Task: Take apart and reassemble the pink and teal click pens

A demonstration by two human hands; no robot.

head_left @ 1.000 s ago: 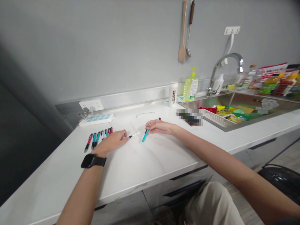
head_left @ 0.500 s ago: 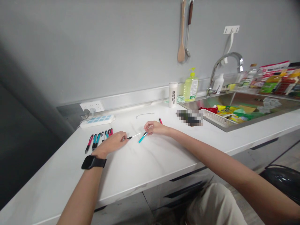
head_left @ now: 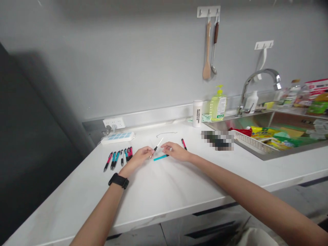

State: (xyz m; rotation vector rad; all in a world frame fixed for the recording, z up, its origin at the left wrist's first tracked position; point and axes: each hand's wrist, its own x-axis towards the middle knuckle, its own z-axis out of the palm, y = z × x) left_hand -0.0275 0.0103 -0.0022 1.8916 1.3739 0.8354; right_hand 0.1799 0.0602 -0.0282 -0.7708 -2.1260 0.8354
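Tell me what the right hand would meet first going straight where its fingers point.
Most likely the slim black-and-white pen part in the left hand, just ahead of the right hand, though depth is hard to judge from one view.

The sink (head_left: 287,119), faucet (head_left: 244,94) and hanging ladle (head_left: 216,32) show a kitchen

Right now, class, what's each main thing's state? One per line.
Left hand: pinching black pen piece, thin rod exposed
Right hand: curled, grip unclear
Turquoise barrel: by that hand
Grouped pens: lying side by side
Lone red pen: lying apart
Soap bottle: upright
White cylinder: upright
Spatula: hanging
Ladle: hanging
Tap: no water visible
Wall socket: plugs inserted
Sink: holding packets
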